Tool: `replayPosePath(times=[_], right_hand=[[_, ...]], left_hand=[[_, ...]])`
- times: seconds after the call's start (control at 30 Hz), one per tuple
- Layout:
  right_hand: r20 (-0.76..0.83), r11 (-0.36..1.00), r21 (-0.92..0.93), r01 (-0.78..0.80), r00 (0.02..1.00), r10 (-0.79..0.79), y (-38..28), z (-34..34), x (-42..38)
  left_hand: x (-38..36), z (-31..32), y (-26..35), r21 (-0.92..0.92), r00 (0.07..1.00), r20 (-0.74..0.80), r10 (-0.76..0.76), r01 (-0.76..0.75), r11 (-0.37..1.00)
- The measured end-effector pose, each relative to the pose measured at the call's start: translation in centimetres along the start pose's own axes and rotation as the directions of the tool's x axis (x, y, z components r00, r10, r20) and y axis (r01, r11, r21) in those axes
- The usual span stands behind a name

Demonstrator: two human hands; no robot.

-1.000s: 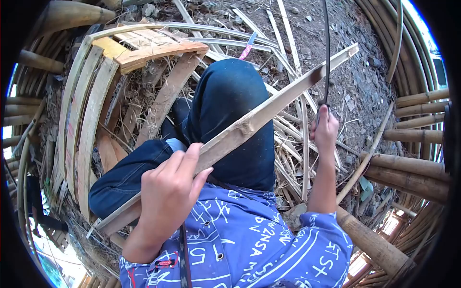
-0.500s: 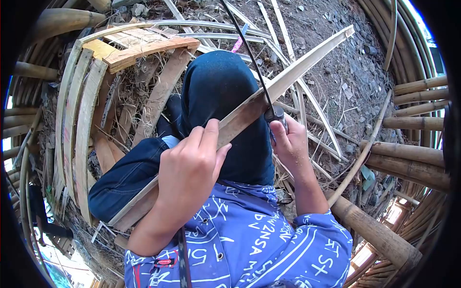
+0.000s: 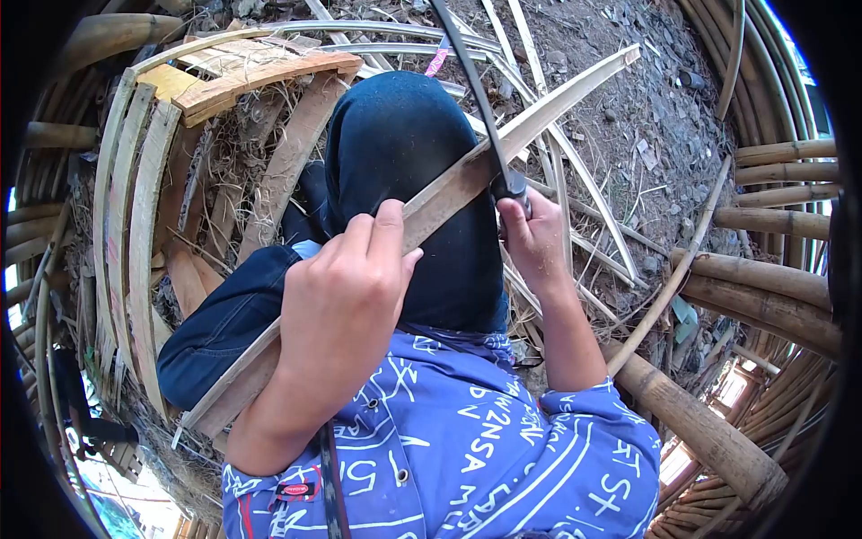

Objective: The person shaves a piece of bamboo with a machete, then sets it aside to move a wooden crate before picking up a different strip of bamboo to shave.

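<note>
The ground (image 3: 615, 108) was dark earth, scattered toward two o'clock with small stones. At three o'clock stood a wall of bamboo poles (image 3: 759, 276), and a thick pole (image 3: 117, 34) reached inward at ten o'clock. Bright light (image 3: 732, 389) entered through gaps near four and eight o'clock.

The left hand (image 3: 346, 278) lay at 9 o'clock, back upward, fingers and thumb closed in a pinch, its forearm (image 3: 292, 395) slanting toward 1 o'clock. At 2 o'clock the right hand (image 3: 539, 238) was curled into a grip, thumb uppermost, its bare forearm (image 3: 572, 332) angled toward 11 o'clock.
</note>
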State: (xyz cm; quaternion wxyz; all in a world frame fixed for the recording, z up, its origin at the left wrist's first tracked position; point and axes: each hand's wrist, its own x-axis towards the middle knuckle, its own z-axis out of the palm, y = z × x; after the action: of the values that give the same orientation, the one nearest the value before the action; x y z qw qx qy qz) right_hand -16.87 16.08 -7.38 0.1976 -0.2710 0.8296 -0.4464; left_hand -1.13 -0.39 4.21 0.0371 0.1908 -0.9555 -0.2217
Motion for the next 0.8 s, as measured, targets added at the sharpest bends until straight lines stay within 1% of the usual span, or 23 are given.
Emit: replayPosePath(times=[0.03, 0.07, 0.13, 0.17, 0.23, 0.27, 0.3, 0.37, 0.43, 0.5, 0.57, 0.6, 0.63, 0.7, 0.73, 0.77, 0.8], right_hand=[[-0.002, 1.000, 0.001, -0.001, 1.000, 0.001, 0.7, -0.2, 0.1], [-0.049, 0.998, 0.020, -0.058, 0.997, 0.059, 2.0, -0.8, 0.2], [-0.133, 0.985, 0.056, -0.165, 0.976, 0.171, 6.3, -2.4, 0.9], [-0.173, 0.973, 0.072, -0.220, 0.958, 0.230, 8.3, -3.5, 1.1], [-0.217, 0.925, 0.171, -0.340, 0.903, 0.372, 8.0, -4.7, 0.9], [-0.245, 0.935, 0.175, -0.308, 0.907, 0.344, 7.3, -4.9, 0.7], [-0.246, 0.933, 0.178, -0.313, 0.904, 0.350, 6.7, -4.8, 0.3], [-0.253, 0.919, 0.247, -0.308, 0.895, 0.368, 5.1, -4.5, -0.6], [-0.176, 0.919, 0.297, -0.260, 0.931, 0.320, 2.4, -3.7, -1.4], [-0.076, 0.920, 0.311, -0.239, 0.958, 0.275, 0.3, -2.7, -2.1], [0.030, 0.933, 0.268, -0.239, 0.970, 0.240, -0.5, -1.7, -2.4], [0.009, 0.967, 0.140, -0.214, 0.977, 0.215, -1.1, -1.3, -2.5], [0.014, 0.965, 0.143, -0.219, 0.976, 0.219, -0.9, -1.1, -2.4], [0.058, 0.955, 0.208, -0.210, 0.978, 0.202, -0.2, -0.7, -2.0], [0.053, 0.971, 0.159, -0.177, 0.984, 0.171, 0.4, -0.8, -1.6], [0.007, 0.991, 0.091, -0.098, 0.995, 0.098, 0.8, -0.8, -1.1], [0.004, 0.990, 0.068, -0.125, 0.992, 0.125, 1.4, -0.9, -0.9]], left_hand=[[-0.1, -0.2, 0.0, 0.010, 1.000, 0.001, -0.009, 0.009, 1.000], [-0.2, -0.5, 0.0, 0.012, 1.000, 0.000, -0.006, 0.006, 1.000], [-0.4, -1.3, 0.0, 0.123, 0.999, 0.030, 0.012, -0.016, 0.992], [-0.5, -1.5, 0.0, 0.121, 0.999, 0.032, 0.010, -0.014, 0.993], [-0.3, -1.6, -0.1, 0.105, 0.999, 0.047, 0.010, -0.015, 0.994], [-0.3, -1.5, -0.2, 0.104, 0.999, 0.052, 0.009, -0.015, 0.994], [-0.2, -1.2, -0.3, 0.082, 0.999, 0.044, 0.002, -0.006, 0.997], [-0.1, -0.6, -0.2, 0.060, 0.999, 0.038, 0.008, -0.010, 0.998], [0.3, 0.0, 0.2, 0.083, 1.000, -0.007, 0.017, -0.016, 0.996], [0.8, 0.1, 0.5, 0.086, 1.000, -0.012, 0.018, -0.017, 0.996], [0.9, 0.1, 0.8, 0.090, 1.000, -0.013, 0.011, -0.010, 0.996], [0.9, 0.0, 0.9, 0.118, 1.000, -0.010, 0.006, -0.005, 0.993], [0.9, -0.1, 1.0, 0.147, 1.000, -0.006, -0.002, 0.003, 0.989], [0.9, 0.0, 1.1, 0.157, 1.000, -0.001, -0.012, 0.012, 0.988], [1.0, 0.1, 1.1, 0.166, 1.000, -0.005, -0.014, 0.014, 0.986], [1.0, 0.0, 1.0, 0.167, 1.000, 0.000, -0.020, 0.020, 0.986], [1.0, 0.0, 1.0, 0.172, 1.000, 0.010, -0.010, 0.009, 0.985]])
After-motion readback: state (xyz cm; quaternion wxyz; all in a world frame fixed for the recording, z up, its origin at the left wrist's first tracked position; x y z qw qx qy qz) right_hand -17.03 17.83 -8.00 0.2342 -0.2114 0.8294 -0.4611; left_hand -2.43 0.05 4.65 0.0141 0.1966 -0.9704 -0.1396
